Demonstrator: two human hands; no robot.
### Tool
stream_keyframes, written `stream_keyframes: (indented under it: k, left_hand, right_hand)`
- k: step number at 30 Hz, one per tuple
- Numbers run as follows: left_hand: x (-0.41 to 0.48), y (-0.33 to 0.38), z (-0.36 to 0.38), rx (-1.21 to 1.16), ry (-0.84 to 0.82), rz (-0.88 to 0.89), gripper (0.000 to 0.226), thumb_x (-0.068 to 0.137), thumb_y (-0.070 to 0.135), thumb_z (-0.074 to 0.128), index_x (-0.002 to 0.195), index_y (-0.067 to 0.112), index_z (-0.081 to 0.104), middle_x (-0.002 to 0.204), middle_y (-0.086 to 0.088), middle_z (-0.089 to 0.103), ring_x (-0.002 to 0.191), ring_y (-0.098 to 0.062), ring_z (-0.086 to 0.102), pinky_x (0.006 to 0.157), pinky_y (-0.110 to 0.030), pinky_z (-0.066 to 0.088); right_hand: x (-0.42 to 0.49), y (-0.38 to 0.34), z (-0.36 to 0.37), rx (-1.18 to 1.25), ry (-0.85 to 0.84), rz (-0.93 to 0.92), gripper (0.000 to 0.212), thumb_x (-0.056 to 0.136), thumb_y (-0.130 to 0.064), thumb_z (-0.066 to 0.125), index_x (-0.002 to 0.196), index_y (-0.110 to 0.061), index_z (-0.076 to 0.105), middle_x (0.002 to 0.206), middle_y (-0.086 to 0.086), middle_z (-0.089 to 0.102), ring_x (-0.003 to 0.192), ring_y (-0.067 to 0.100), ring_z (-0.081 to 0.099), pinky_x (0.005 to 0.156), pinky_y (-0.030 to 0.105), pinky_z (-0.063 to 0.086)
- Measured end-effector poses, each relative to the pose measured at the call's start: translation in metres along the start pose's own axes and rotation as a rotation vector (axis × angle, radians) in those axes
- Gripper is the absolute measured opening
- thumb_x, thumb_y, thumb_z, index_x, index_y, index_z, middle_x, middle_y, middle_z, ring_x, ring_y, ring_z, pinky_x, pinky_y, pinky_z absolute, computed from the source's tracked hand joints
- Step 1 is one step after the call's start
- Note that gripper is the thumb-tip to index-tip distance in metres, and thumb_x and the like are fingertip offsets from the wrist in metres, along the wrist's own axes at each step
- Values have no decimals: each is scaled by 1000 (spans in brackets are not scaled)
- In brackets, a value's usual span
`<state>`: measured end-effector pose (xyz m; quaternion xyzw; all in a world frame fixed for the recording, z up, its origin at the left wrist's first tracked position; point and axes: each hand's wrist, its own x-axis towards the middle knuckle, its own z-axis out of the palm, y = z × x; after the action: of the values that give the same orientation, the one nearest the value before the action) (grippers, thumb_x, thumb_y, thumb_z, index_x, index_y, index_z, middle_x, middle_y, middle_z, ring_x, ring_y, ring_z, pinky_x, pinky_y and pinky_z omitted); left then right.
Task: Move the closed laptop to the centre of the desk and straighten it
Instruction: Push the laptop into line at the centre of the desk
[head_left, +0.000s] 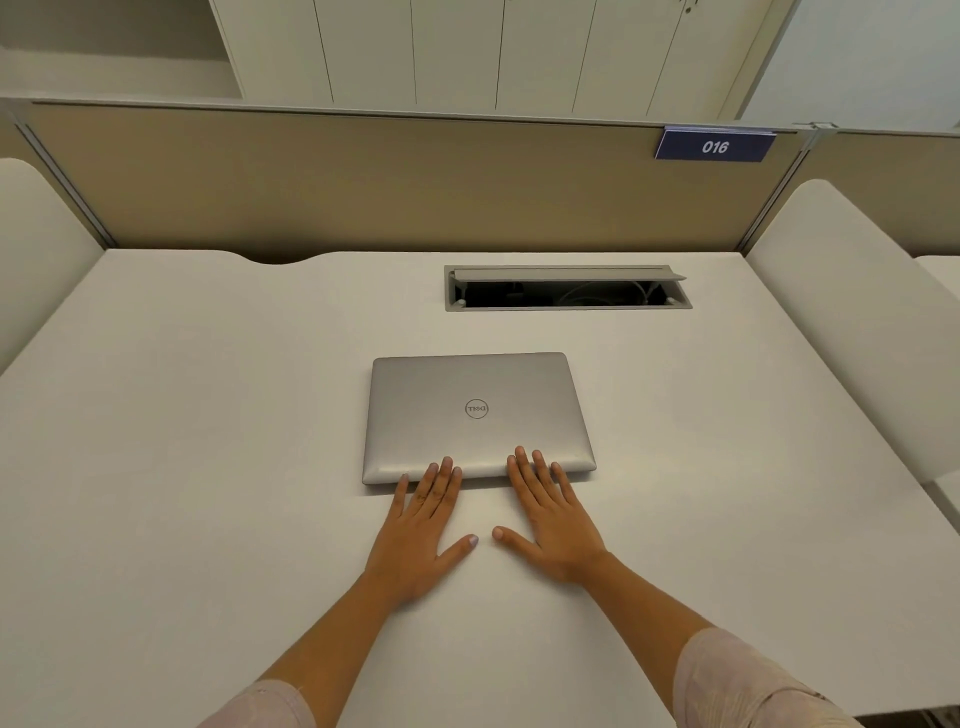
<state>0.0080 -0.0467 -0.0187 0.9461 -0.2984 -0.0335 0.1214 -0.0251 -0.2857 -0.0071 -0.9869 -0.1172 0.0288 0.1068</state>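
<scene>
A closed silver laptop (478, 415) with a round logo on its lid lies flat in the middle of the white desk (208, 441), its edges roughly square to the desk. My left hand (421, 530) is flat on the desk with fingers spread, and its fingertips rest on the laptop's near edge. My right hand (550, 514) lies the same way to the right, fingertips on the lid's near edge. Neither hand grips anything.
An open cable box (566, 288) is sunk into the desk behind the laptop. A beige partition (363, 187) with a blue "016" sign (714, 145) closes the back. White side panels (852, 322) flank the desk at left and right.
</scene>
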Motion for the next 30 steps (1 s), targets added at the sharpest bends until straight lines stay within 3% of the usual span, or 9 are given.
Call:
stream_keyframes:
  k: [7,30]
  left_hand:
    - [-23,12,5,3,-42,-20,79,96,66,18,156,23,-9,164,7,-16,149,-9,-18,120,-42,-11]
    - [-80,60,20,-17,-23,-177,79,94,68,20,155,24,-5,165,7,-7,151,-14,-11,120,-43,-7]
  right_hand:
    - [-27,-11,7,-8,-19,-83,88,96,-70,25,157,-17,-12,166,-2,-14,152,14,-15,122,34,-10]
    - [-82,-39,21,48,-110,-92,82,94,-74,4,155,-24,-18,163,-8,-23,148,8,-26,123,39,-14]
